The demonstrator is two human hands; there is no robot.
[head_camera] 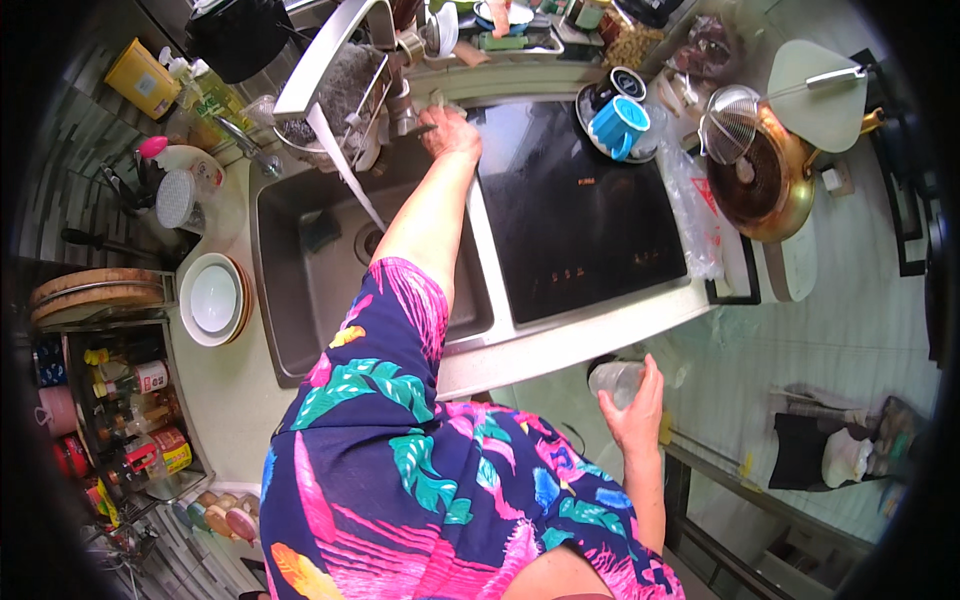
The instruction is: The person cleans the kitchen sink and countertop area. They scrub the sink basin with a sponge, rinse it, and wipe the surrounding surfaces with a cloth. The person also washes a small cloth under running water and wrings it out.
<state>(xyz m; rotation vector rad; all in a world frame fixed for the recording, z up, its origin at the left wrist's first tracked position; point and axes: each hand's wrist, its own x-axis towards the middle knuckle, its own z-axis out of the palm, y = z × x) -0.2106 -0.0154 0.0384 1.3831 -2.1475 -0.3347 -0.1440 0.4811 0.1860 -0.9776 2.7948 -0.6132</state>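
Note:
My left arm reaches across the sink (300,345). At the back edge, between the sink and the black cooktop (577,217), is my left hand (451,135). Its fingers are bent beside a pale crumpled piece (442,99), possibly a cloth; I cannot tell whether they grip it. Low on the right, past the counter's front edge, my right hand (637,416) holds a clear cup (616,384) between thumb and fingers. Water (341,161) runs from the faucet (330,56) into the sink, near the drain (367,244).
Stacked bowls (213,298) stand left of the sink. A blue mug (619,124) and a black mug (624,84) sit on the cooktop's far right corner. Beyond hang a strainer (729,124) and a pan (787,187). A wire basket (337,97) is behind the faucet.

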